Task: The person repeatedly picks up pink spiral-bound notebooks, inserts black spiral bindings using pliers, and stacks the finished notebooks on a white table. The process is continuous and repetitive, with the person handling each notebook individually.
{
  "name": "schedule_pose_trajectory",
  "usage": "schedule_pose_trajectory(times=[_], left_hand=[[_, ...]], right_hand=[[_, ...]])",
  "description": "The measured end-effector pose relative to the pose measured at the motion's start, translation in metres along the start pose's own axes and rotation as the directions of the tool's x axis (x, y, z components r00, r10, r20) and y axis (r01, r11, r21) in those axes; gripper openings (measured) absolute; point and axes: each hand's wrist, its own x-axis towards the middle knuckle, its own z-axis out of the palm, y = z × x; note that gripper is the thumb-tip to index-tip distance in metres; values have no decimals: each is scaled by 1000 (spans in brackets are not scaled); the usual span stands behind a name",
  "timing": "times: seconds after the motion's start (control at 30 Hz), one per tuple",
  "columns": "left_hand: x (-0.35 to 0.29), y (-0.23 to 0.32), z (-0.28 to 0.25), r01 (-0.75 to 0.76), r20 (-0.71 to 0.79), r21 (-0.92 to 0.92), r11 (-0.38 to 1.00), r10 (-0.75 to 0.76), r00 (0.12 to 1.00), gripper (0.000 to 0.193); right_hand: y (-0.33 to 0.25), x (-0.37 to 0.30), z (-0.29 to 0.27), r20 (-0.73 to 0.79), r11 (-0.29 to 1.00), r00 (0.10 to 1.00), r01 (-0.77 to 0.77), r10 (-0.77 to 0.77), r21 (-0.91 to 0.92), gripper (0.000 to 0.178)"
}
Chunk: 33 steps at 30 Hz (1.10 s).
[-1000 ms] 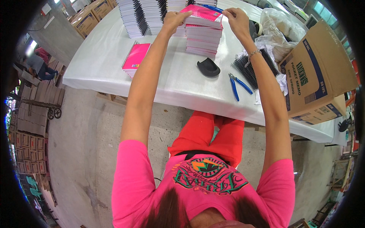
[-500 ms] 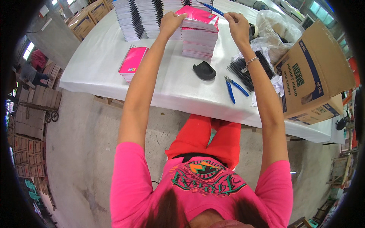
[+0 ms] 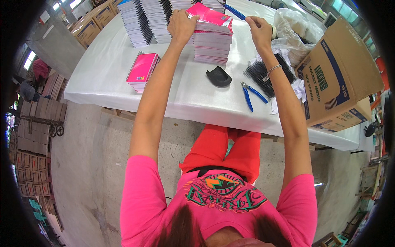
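At the far middle of the table, my left hand (image 3: 182, 25) has its fingers at the left edge of the top pink notebook (image 3: 210, 16). That notebook rests slightly askew on a tall stack of notebooks (image 3: 212, 47). My right hand (image 3: 260, 31) grips the end of a blue-handled pair of wire cutters (image 3: 233, 11); its metal tip points left, above the far side of the stack. A second pair of blue-handled wire cutters (image 3: 254, 94) lies with its handles spread near the front of the table. Beside it is a curved black piece (image 3: 219, 77).
Spiral notebook stacks (image 3: 135, 26) stand at the far left, a smaller pink notebook stack (image 3: 142, 68) nearer. Black spiral coils (image 3: 261, 74) lie under my right forearm. Right of them are a clear plastic bag (image 3: 296, 29) and an open cardboard box (image 3: 333, 82).
My left hand has shifted left and turned at the top notebook's edge. The wire cutters in my right hand stay in nearly the same place. The whole view has shifted slightly.
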Motion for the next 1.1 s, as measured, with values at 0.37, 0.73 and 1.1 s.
schedule_pose_trajectory(times=[0.37, 0.73, 1.1], left_hand=[[24, -9, -12, 23, 4, -614, 789, -26, 1000, 49], [-5, -33, -103, -73, -164, -623, 779, -39, 986, 39], [-139, 12, -71, -456, 413, -317, 832, 554, 723, 29]], right_hand=[[-24, -1, 5, -122, 996, 992, -32, 42, 82, 24], [-32, -6, 32, 195, 961, 949, 265, -247, -73, 20], [-96, -142, -30, 700, 946, 713, -207, -30, 251, 78]])
